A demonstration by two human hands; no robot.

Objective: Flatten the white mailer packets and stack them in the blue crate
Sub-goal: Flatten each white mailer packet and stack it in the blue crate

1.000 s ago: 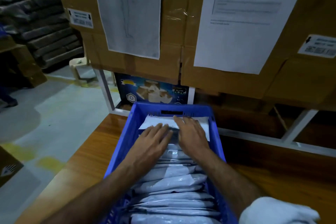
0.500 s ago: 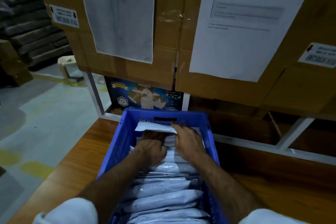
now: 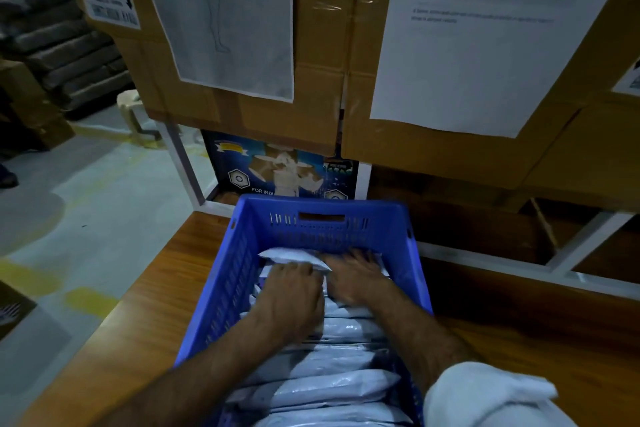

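A blue crate (image 3: 225,274) stands on a wooden table and holds a row of white mailer packets (image 3: 332,388) packed one behind another. Both my hands are inside its far end. My left hand (image 3: 294,295) is curled, knuckles up, gripping the farthest white packet (image 3: 291,255) at its top edge. My right hand (image 3: 356,274) lies flat with fingers spread, pressing down on the packets beside it. The packets under the hands are hidden.
The wooden table (image 3: 138,340) runs left and right of the crate. Large cardboard boxes (image 3: 318,80) with taped paper sheets (image 3: 485,28) rise right behind it, over a white metal frame (image 3: 183,166). Grey floor (image 3: 69,201) lies to the left.
My left hand went from flat on the packets to curled on the far packet's edge. The right hand spread flat. The view tilted down and closer to the crate.
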